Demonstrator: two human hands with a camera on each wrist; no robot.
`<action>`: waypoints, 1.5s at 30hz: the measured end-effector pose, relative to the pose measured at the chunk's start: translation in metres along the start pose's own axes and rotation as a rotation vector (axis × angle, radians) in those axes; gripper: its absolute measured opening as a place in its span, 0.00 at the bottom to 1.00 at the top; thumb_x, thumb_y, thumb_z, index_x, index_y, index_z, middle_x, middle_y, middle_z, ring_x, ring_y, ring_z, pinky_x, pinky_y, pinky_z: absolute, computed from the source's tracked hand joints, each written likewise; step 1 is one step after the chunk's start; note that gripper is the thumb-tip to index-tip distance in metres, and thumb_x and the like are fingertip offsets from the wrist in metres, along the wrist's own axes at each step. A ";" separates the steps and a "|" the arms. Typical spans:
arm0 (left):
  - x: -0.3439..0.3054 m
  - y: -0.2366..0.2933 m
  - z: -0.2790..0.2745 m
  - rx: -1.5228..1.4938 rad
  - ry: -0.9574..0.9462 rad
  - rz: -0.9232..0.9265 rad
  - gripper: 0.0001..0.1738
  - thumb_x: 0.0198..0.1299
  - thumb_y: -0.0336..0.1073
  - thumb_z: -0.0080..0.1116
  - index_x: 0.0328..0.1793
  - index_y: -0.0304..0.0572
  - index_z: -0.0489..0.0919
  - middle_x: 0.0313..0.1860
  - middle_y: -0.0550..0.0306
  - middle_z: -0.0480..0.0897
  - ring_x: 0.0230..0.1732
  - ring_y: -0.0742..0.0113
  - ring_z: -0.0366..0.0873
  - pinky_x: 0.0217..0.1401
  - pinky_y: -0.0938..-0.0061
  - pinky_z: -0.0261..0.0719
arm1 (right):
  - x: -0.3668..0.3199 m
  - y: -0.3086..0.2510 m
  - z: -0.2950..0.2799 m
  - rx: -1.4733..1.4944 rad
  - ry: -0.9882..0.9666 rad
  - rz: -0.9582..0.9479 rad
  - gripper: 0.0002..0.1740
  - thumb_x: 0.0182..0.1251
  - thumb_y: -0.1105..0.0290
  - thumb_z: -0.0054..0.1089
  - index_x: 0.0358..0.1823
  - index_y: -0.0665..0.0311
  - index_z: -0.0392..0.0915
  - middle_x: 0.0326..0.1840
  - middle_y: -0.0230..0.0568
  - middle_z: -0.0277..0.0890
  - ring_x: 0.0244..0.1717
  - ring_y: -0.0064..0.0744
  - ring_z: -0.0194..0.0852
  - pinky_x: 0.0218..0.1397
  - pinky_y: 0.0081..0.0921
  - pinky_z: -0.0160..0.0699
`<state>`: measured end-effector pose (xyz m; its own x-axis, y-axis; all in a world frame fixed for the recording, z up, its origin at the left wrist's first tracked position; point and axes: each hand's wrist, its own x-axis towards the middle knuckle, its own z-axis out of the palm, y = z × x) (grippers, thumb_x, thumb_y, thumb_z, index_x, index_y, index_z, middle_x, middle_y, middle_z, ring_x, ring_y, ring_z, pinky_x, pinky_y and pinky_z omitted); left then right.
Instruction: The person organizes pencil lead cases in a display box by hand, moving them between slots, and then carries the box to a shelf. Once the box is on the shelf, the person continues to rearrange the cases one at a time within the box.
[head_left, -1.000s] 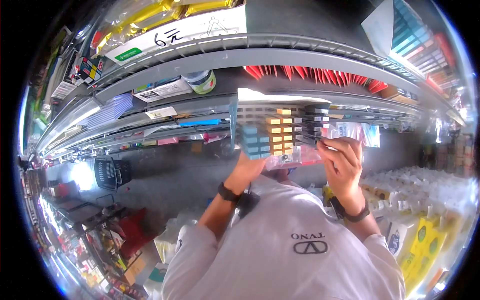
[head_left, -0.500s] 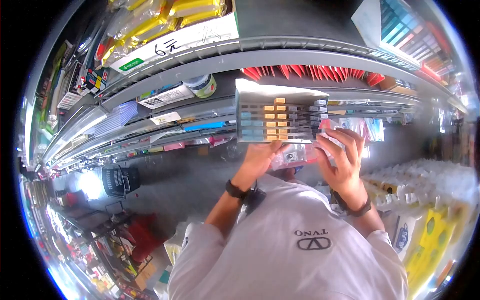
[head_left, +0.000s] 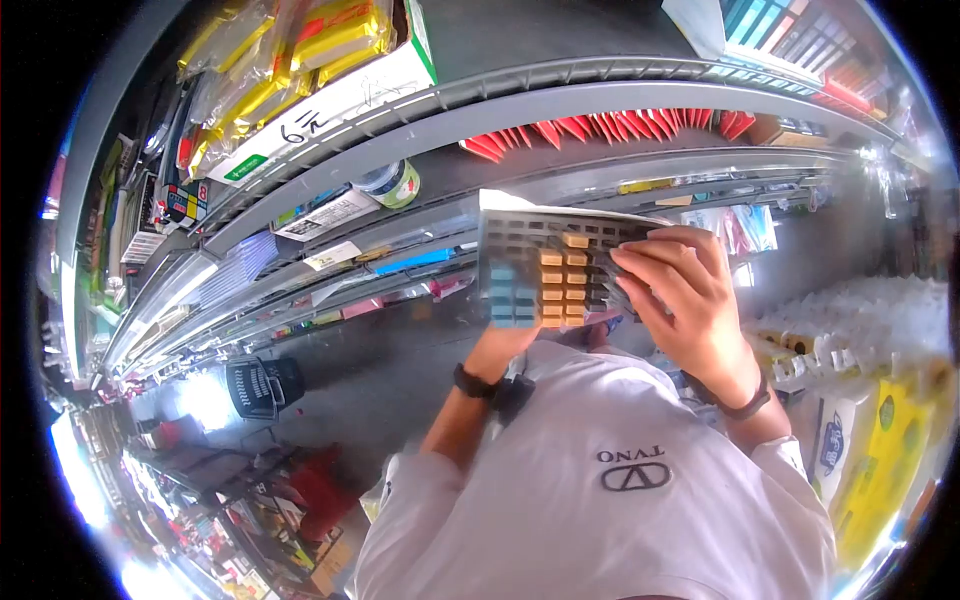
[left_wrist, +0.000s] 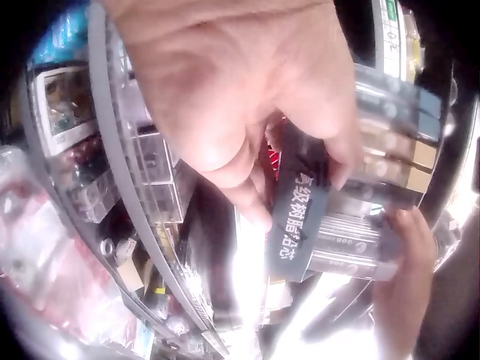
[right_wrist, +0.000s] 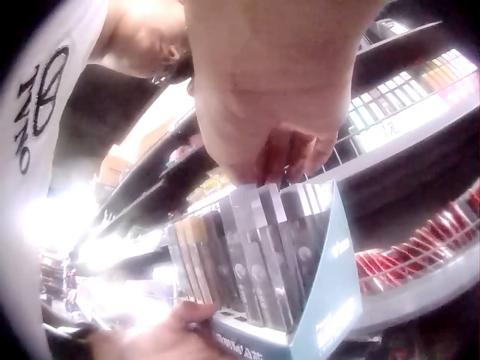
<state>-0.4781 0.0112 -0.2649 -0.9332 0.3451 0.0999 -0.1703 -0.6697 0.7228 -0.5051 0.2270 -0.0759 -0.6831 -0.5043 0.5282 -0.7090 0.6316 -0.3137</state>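
Note:
My left hand (head_left: 510, 345) grips the front edge of a display box (right_wrist: 334, 277) of pencil lead cases. In the left wrist view its thumb and fingers straddle the dark front panel (left_wrist: 300, 210) with white lettering. Inside stand blue cases (head_left: 510, 300), tan cases (head_left: 563, 280) and dark cases (right_wrist: 262, 277) in rows. My right hand (head_left: 690, 285) bends over the box's right side, thumb and fingertips pinching at the dark cases. From the right wrist, those fingertips curl down behind clear case tops (right_wrist: 244, 206), partly hidden by the hand.
Behind the box run grey wire-edged shelves (head_left: 560, 100) with red packets (head_left: 610, 127). A white carton of yellow packs (head_left: 320, 125) stands upper left. Below left, a dark shopping basket (head_left: 265, 390) is on the floor. White and yellow packages (head_left: 880, 450) fill the right side.
My right hand has moved up and inward from the box's right front corner, over the dark cases. The box tipped back and then forward again in my left hand.

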 end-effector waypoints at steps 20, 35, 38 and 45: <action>-0.002 0.010 0.014 -0.017 0.037 -0.075 0.27 0.79 0.37 0.56 0.80 0.41 0.67 0.71 0.54 0.78 0.68 0.65 0.80 0.69 0.65 0.83 | -0.010 -0.002 -0.003 -0.024 -0.084 0.023 0.19 0.56 0.73 0.70 0.51 0.63 0.84 0.41 0.32 0.85 0.53 0.36 0.79 0.56 0.37 0.72; 0.012 -0.001 0.008 0.083 0.038 -0.074 0.27 0.79 0.37 0.57 0.80 0.42 0.67 0.71 0.54 0.78 0.67 0.66 0.81 0.67 0.67 0.85 | -0.016 0.006 0.002 -0.018 -0.030 0.097 0.18 0.58 0.74 0.74 0.51 0.59 0.85 0.45 0.29 0.88 0.50 0.36 0.80 0.55 0.37 0.72; 0.011 -0.008 0.001 0.037 0.008 -0.030 0.28 0.78 0.36 0.58 0.80 0.42 0.66 0.71 0.55 0.79 0.66 0.66 0.82 0.66 0.67 0.86 | -0.017 0.007 0.000 -0.012 -0.020 0.098 0.19 0.57 0.74 0.75 0.51 0.59 0.86 0.45 0.28 0.88 0.50 0.35 0.79 0.55 0.36 0.72; 0.014 0.003 0.010 0.114 -0.005 -0.049 0.32 0.76 0.41 0.62 0.81 0.43 0.65 0.73 0.54 0.77 0.68 0.64 0.81 0.65 0.65 0.86 | -0.023 0.007 -0.002 -0.009 0.004 0.123 0.19 0.56 0.74 0.76 0.50 0.58 0.86 0.42 0.29 0.87 0.48 0.35 0.79 0.53 0.35 0.75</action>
<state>-0.4883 0.0201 -0.2547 -0.9230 0.3790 0.0661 -0.1781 -0.5732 0.7998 -0.4940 0.2443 -0.0882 -0.7638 -0.4204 0.4897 -0.6185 0.6939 -0.3689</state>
